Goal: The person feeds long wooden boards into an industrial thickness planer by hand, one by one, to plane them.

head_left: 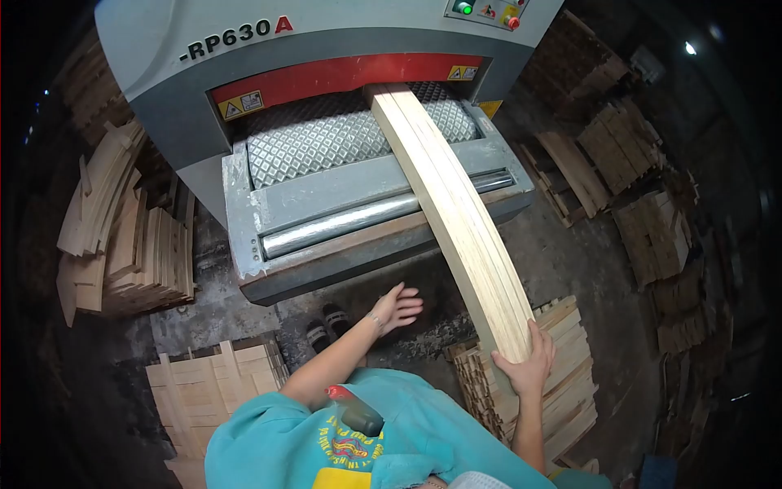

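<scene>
A long bundle of pale wooden boards (pixel 456 204), laid side by side, runs from the red-edged opening of the machine out toward me. Its far end lies under the red guard, where I cannot see it. My right hand (pixel 528 360) grips the near end, thumb on one side and fingers on the other. To the left of the boards, my left hand (pixel 397 308) hovers with its fingers apart and touches nothing. The boards cross a diamond-patterned feed belt (pixel 318 147) and a smooth metal roller (pixel 342 224) at the machine's front.
The grey machine (pixel 383 196) fills the upper middle, with a control panel (pixel 487 11) at top right. Wood stacks stand at the left (pixel 151 253), lower left (pixel 216 379), lower right (pixel 562 367) and far right (pixel 652 236). My sandalled feet (pixel 326 326) are below the machine's edge.
</scene>
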